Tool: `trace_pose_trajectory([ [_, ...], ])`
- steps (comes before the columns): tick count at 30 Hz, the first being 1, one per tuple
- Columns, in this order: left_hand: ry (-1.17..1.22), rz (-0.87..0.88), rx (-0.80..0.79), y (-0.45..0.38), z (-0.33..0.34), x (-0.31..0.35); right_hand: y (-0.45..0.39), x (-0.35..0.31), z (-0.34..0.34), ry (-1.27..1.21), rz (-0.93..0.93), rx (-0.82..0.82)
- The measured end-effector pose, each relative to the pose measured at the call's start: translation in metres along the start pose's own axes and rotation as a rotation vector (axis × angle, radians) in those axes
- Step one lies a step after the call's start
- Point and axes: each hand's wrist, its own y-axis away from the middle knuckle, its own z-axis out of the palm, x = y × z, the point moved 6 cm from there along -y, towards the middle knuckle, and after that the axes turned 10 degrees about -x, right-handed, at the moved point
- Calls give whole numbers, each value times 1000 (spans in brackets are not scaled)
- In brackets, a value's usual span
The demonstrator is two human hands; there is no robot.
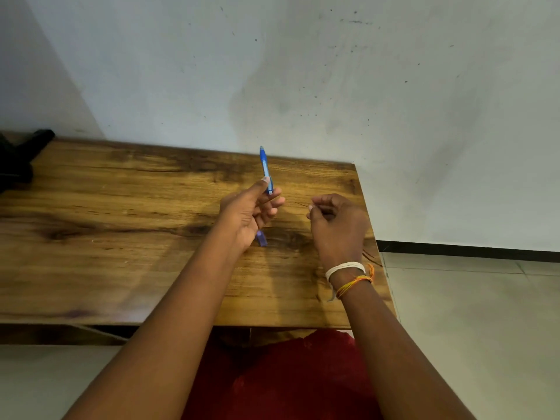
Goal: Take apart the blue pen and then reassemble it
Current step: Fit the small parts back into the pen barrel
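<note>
Worktop (121, 237) butts against wall (303, 71) behind; floor (469, 313) to its right. Left hand (248, 213) above worktop centre, pen (266, 169) upright in it. Small pen piece (261, 238) on worktop just below that hand. Right hand (339, 228) to the right, apart.

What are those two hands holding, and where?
The left hand pinches the blue pen near its lower end. The right hand is curled with fingertips together; anything in it cannot be told.

Glossy blue plastic pen (265, 169); smooth, varnished grainy wood table (121, 237).
</note>
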Motion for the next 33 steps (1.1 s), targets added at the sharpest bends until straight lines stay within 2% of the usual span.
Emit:
trace_pose_trajectory([
  [6,144,27,-19,10,-26,25,10,-28,17,-72,-95,-14],
  [14,168,12,-55,17,-41,33,20,-52,40,-145,-216,-39],
  [33,100,-29,-95,24,-57,35,26,-69,68,-139,-241,-81],
])
